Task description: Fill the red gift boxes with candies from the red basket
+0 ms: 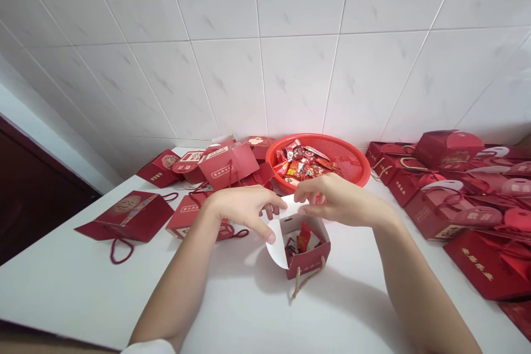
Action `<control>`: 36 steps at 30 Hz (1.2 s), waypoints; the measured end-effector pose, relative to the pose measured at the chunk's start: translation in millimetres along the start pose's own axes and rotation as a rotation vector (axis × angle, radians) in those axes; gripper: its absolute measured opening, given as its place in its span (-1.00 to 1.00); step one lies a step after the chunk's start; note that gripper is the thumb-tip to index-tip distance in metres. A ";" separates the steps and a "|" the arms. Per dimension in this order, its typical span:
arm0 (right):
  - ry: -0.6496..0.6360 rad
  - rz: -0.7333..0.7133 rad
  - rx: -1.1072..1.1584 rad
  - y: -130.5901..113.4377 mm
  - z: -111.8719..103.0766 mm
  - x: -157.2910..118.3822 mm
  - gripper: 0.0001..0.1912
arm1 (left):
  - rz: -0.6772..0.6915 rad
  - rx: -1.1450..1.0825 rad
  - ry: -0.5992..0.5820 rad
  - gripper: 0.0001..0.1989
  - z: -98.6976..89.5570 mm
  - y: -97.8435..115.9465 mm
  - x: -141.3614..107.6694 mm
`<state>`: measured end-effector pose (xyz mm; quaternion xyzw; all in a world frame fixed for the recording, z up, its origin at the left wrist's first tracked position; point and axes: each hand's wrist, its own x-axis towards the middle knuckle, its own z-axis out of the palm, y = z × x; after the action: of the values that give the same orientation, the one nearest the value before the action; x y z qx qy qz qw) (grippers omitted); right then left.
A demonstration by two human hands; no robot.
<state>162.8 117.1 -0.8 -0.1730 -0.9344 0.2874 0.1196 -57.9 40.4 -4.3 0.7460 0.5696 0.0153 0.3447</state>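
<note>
A small red candy box (pixel 309 261) stands on the white table in front of me, its top flaps up and a beige rope handle (pixel 306 282) hanging at its near side. Wrapped candies (pixel 305 238) lie inside it. My left hand (pixel 249 207) is at the box's left, thumb on the white inner face of the side flap and curled fingers by the back flap. The fingers of my right hand (pixel 336 199) close on the right part of the back flap (pixel 292 206); some fingertips are hidden.
Behind the box, a red plastic basket (pixel 364 177) holds wrapped candies (pixel 302 163) against the tiled wall. Several red boxes (pixel 133 214) with rope handles are scattered at left. Rows of more red boxes (pixel 440 210) crowd the right side.
</note>
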 end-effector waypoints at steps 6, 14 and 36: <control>-0.292 0.227 -0.223 -7.2 -15.9 -17.3 -0.73 | -0.004 0.174 -0.074 -0.35 2.6 24.1 -7.6; -0.337 0.338 -0.319 -9.2 -7.1 -19.4 -0.71 | -0.080 0.108 0.026 -0.42 12.7 29.6 -4.9; -0.479 0.424 -0.365 5.2 3.0 -7.2 -0.52 | -0.153 0.111 0.446 -0.62 47.9 41.8 21.1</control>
<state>169.7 116.8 -7.2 -0.3089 -0.9153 0.1668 -0.1975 4.5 30.0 -26.3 0.6968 0.6863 0.1223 0.1692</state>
